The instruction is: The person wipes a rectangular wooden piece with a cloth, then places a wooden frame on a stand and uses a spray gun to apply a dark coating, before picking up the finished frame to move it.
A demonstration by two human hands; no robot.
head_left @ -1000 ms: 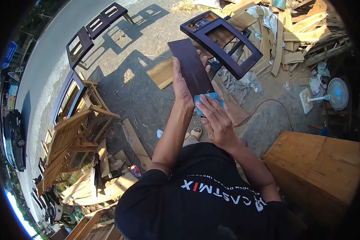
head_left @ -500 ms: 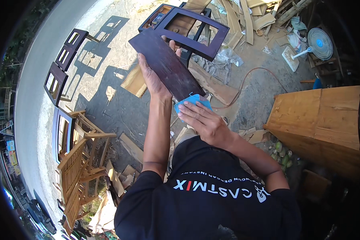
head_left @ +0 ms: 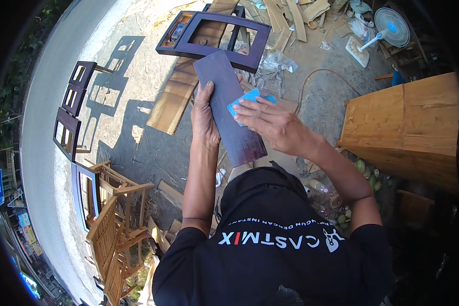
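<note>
A flat, dark purple-brown wooden board [head_left: 223, 99] is held up at a slant in front of my chest. My left hand [head_left: 205, 118] grips it from beneath, thumb on its left edge and fingertips showing past the right edge. My right hand [head_left: 274, 125] presses a folded piece of blue sandpaper [head_left: 250, 100] against the board's right side, around mid-length, with fingers lying together over it. Beyond the board stands a dark frame [head_left: 255, 48] with a rectangular opening and a small compartment of little items at its left end.
Bare wooden planks [head_left: 171, 102] lie beyond my left hand. Several dark frames [head_left: 69, 130] and slatted wooden furniture [head_left: 104, 239] stand at the left by the road. To the right are a large wooden cabinet [head_left: 377, 122], a fan [head_left: 391, 28] and a hose [head_left: 311, 76] on the ground.
The sandpaper and my right hand have moved from the board's near end up to mid-length. The board has turned more upright and come nearer, its near end now uncovered.
</note>
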